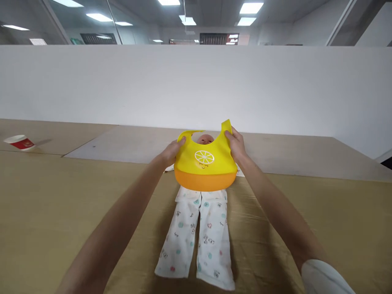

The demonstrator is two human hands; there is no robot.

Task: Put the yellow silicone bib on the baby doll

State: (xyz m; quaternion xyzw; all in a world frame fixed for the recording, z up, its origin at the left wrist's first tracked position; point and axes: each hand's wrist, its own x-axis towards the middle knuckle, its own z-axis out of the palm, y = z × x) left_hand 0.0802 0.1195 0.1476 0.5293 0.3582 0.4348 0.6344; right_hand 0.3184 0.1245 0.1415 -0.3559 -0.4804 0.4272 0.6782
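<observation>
Wide tan tabletop point(92, 183) surrounds bib point(205, 163) held at edges.

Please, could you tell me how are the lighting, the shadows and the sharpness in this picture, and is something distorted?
Head view, top: ceiling lights glare nearly white; head view, centre: the yellow bib looks reasonably sharp; head view, below: soft shadows lie beside the patterned trousers; head view, far left: the paper cup looks stretched and slanted, perhaps from wide-lens distortion.
</observation>
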